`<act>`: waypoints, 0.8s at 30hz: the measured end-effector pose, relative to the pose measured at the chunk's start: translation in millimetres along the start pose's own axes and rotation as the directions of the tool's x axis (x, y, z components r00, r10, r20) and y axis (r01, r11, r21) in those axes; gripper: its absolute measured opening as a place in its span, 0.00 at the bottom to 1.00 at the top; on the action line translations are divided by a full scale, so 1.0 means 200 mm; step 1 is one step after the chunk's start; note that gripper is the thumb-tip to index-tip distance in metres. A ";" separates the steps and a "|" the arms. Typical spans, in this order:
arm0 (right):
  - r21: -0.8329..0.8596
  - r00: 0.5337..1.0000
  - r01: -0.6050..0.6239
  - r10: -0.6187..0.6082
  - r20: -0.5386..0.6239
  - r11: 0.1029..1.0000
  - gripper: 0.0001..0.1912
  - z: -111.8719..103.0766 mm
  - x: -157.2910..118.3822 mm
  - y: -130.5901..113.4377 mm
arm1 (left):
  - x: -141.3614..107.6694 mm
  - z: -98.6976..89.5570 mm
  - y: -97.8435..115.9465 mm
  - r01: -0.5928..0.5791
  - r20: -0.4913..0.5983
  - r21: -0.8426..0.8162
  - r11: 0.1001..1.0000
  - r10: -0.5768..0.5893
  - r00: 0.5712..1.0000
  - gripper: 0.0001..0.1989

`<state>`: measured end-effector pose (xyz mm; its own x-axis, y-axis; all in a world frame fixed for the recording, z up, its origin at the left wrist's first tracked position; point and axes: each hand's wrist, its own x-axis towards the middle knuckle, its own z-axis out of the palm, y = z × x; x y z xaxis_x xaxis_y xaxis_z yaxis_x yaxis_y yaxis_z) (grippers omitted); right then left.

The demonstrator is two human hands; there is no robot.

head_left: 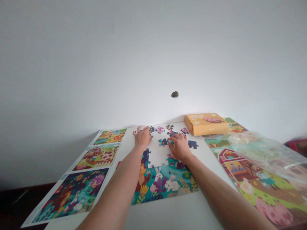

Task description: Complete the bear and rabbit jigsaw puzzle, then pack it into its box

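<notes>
A partly assembled jigsaw puzzle (165,185) with white rabbits, plants and a teal background lies between my forearms. Beyond its upper left part, my left hand (143,137) rests with fingers spread, beside a dark blue puzzle piece (152,129) that it partly covers. My right hand (180,147) is bent down over the table, its fingers close together at a teal and dark puzzle piece (163,142); the fingertips partly hide what they touch. Another dark blue puzzle piece (193,144) lies right of that hand. A pink-patterned puzzle piece (160,129) lies farther back.
A yellow puzzle box (207,124) stands at the back right against the white wall (144,64). On the left lies a sheet with three printed pictures (96,156). To the right are a farm picture (259,188) and a clear plastic bag (266,150) partly over it.
</notes>
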<state>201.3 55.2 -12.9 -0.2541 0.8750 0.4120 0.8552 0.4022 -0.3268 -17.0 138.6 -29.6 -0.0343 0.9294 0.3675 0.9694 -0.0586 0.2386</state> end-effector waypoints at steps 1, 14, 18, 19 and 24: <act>0.002 1.000 -0.001 0.001 -0.004 1.000 0.13 0.00 0.00 0.00 | -0.01 -0.01 0.01 -0.028 0.005 0.005 1.000 0.028 1.000 0.18; 0.024 0.999 -0.005 0.006 -0.031 1.000 0.12 0.00 0.01 0.00 | 0.00 -0.02 0.02 -0.010 0.031 0.106 0.994 0.007 1.000 0.18; 0.006 1.000 -0.004 0.004 -0.005 1.000 0.13 0.00 0.01 0.00 | 0.00 -0.02 0.03 -0.045 -0.046 0.112 0.993 0.051 0.998 0.25; 0.002 1.000 -0.002 0.002 -0.001 1.000 0.13 -0.01 0.01 0.00 | -0.01 -0.02 0.03 -0.061 -0.075 0.109 0.992 0.069 0.995 0.27; 0.008 1.000 -0.004 0.004 -0.002 1.000 0.13 -0.01 0.00 -0.01 | -0.02 -0.03 0.04 -0.112 -0.123 0.006 0.994 0.112 0.986 0.24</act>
<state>200.8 55.2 -11.0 -0.2495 0.8760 0.4128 0.8527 0.4008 -0.3351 -10.8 132.9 -24.0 0.0452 0.8651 0.4995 0.9686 -0.1604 0.1902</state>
